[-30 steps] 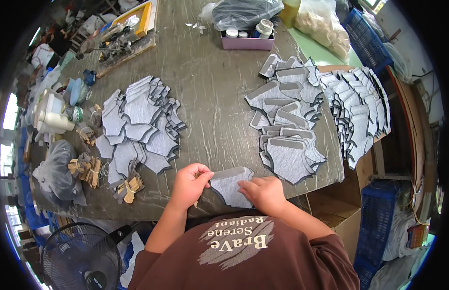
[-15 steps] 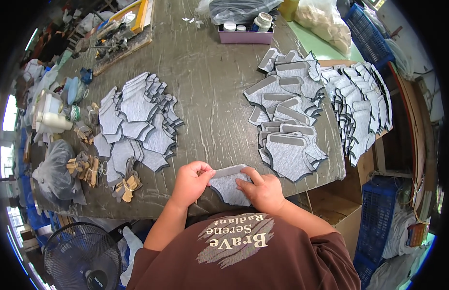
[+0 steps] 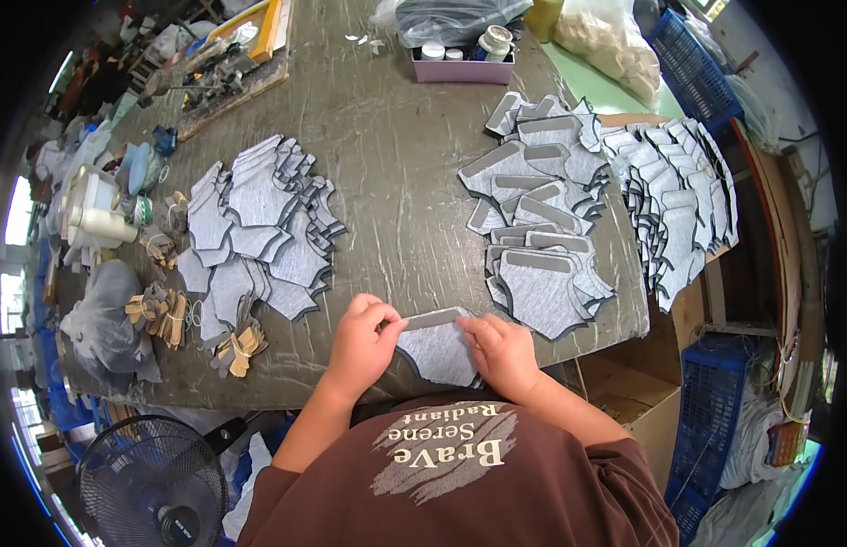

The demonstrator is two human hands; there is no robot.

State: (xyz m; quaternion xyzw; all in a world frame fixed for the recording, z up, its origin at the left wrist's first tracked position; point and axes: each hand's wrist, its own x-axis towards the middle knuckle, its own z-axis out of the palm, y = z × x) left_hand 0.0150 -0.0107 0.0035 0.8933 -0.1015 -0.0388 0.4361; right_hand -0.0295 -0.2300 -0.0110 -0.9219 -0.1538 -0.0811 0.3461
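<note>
A grey, dark-edged cut fabric piece [image 3: 437, 357] lies at the front edge of the table, close to my body. Along its far edge runs a darker grey strip [image 3: 431, 319]. My left hand [image 3: 361, 345] pinches the left end of that strip between thumb and fingers. At the other end, my right hand [image 3: 504, 356] has its thumb and fingertips closed on the piece's upper right corner. To the right lies a spread of similar pieces with dark strips [image 3: 537, 290]. A pile of grey pieces [image 3: 258, 202], with no strips showing, lies to the left.
Tied bundles of brown and grey strips [image 3: 239, 351] sit at the table's left front, near a clear plastic bag [image 3: 104, 314]. A purple box [image 3: 462, 71] with jars stands at the back. More pieces [image 3: 683, 214] overlap beyond the right edge. A fan [image 3: 154, 479] stands lower left.
My right hand has shifted from lying over the piece's right side to its upper right corner, uncovering more fabric. My left hand stays at the strip's left end, its fingers slightly raised.
</note>
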